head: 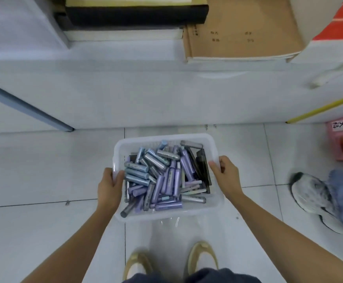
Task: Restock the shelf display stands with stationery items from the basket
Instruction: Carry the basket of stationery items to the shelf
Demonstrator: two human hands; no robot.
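gripping the white basket (167, 137) by its side rims, my left hand (109, 186) curls over the left edge and my right hand (225, 176) over the right, above the floor near my feet. it is heaped with loose stationery tubes (158, 176). if i tilt it, i judge they could roll out.

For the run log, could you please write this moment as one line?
left hand: grips basket rim | right hand: grips basket rim | basket: full of stationery
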